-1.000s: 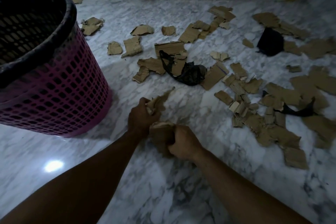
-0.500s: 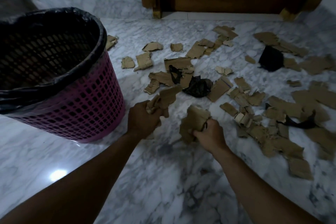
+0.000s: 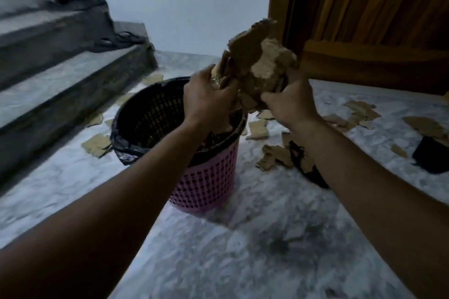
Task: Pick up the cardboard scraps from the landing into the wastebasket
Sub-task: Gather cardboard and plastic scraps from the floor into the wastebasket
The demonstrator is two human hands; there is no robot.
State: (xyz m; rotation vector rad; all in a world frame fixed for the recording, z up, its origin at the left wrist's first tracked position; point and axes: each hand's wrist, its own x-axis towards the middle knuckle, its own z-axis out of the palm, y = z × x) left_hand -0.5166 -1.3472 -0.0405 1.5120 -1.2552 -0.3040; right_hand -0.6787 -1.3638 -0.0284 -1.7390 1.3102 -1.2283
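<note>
Hands: two, a left hand (image 3: pixel 209 94) and a right hand (image 3: pixel 290 102). Wastebasket (image 3: pixel 206 177): one, pink, with one black liner (image 3: pixel 126 150). Bundle of cardboard scraps (image 3: pixel 260 63) held between the hands: one; its separate pieces cannot be counted. Loose scraps (image 3: pixel 274 153) on the floor (image 3: pixel 243 250): more than ten; blur prevents an exact count. Black objects: one (image 3: pixel 432 158) at the right edge. Stair steps (image 3: pixel 60 75): at least three. Wooden door (image 3: pixel 364 19): one.

Both arms reach forward, left hand (image 3: pixel 209 94) and right hand (image 3: pixel 290 102) raised, fingers curled
</note>
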